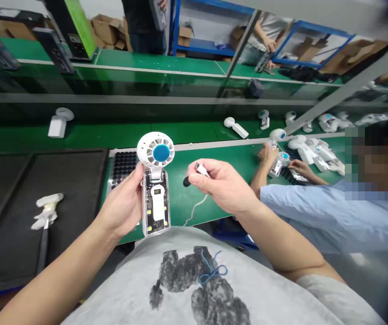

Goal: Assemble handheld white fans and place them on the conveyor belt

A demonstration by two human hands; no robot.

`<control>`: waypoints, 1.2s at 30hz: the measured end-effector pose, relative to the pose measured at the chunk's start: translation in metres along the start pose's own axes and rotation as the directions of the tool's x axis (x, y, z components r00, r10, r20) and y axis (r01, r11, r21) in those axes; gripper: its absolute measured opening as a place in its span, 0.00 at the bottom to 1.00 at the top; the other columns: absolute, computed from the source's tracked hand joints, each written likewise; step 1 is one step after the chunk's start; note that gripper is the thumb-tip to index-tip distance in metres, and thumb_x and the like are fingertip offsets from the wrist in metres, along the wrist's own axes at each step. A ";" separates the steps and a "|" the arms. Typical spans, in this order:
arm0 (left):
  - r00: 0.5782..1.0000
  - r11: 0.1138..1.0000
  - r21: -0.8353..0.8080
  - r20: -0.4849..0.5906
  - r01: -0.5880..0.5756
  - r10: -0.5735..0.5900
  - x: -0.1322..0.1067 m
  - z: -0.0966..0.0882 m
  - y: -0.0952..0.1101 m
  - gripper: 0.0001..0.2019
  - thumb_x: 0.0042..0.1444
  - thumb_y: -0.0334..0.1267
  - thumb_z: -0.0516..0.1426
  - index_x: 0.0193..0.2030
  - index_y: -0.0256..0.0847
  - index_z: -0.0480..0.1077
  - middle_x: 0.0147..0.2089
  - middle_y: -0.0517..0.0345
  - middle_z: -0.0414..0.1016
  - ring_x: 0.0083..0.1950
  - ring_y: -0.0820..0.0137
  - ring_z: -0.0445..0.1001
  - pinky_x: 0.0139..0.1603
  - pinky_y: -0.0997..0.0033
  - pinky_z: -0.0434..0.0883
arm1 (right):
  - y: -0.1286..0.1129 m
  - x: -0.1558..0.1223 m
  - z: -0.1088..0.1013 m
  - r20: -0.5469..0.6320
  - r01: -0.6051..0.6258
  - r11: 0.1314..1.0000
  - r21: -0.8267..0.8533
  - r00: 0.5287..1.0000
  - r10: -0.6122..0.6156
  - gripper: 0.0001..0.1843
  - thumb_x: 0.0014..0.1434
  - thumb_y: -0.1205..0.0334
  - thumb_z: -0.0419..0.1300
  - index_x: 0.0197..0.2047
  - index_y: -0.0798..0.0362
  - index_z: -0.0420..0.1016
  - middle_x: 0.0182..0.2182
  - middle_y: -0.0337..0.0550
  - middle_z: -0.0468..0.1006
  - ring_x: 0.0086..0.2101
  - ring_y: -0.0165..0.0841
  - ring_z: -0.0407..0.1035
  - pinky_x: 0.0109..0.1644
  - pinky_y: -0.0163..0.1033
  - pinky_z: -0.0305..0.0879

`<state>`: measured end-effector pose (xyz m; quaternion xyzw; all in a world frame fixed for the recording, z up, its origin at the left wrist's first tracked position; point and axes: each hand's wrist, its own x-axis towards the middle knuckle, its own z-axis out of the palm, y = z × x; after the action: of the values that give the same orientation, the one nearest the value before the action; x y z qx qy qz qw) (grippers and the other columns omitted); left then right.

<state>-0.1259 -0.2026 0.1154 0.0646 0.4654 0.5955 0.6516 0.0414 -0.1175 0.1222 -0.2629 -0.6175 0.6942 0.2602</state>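
Observation:
My left hand (124, 203) is closed round a small handheld fan (156, 180) and holds it upright. The fan has a white round head with a blue centre and a clear body that shows a circuit board and a small display. My right hand (219, 183), just to the right of the fan, pinches the plug of a white cable (201, 169) between thumb and fingers. The cable (197, 206) hangs down onto the green bench. A small black knob (186, 182) shows by my right thumb.
A black tray of small round parts (123, 164) lies behind the fan. A dark mat (17, 198) with a white brush-like tool (46, 212) is at the left. More white fans (236, 127) lie on the green belt. A co-worker in a blue sleeve (315, 212) works at the right.

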 end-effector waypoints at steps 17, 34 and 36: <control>0.986 0.987 0.123 0.119 0.105 -0.120 -0.013 0.083 -0.023 0.18 0.63 0.43 0.43 0.50 0.37 0.68 0.41 0.51 0.76 0.39 0.65 0.75 0.39 0.65 0.75 | -0.052 -0.046 -0.037 -0.057 0.075 0.945 -0.319 0.994 -0.098 0.11 0.57 0.59 0.55 0.28 0.58 0.68 0.24 0.36 0.67 0.27 0.25 0.61 0.29 0.31 0.55; 0.978 0.998 -0.001 0.196 -0.069 0.067 0.008 0.091 -0.024 0.14 0.61 0.40 0.48 0.46 0.40 0.71 0.43 0.56 0.76 0.49 0.64 0.72 0.47 0.67 0.72 | -0.052 -0.029 -0.043 0.058 0.268 0.769 -0.580 0.955 -0.290 0.05 0.57 0.65 0.56 0.29 0.54 0.71 0.26 0.36 0.70 0.30 0.27 0.64 0.34 0.33 0.58; 0.976 0.996 -0.006 0.198 -0.085 0.084 0.010 0.091 -0.023 0.13 0.61 0.40 0.48 0.46 0.41 0.71 0.43 0.57 0.76 0.50 0.64 0.72 0.48 0.69 0.72 | -0.052 -0.027 -0.043 0.071 0.272 0.755 -0.597 0.955 -0.288 0.05 0.57 0.66 0.57 0.30 0.54 0.71 0.26 0.36 0.70 0.31 0.27 0.64 0.35 0.33 0.58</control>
<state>-0.0489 -0.1581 0.1462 0.1442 0.3956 0.6127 0.6688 0.0927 -0.0995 0.1710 -0.2450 -0.8343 0.4125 0.2718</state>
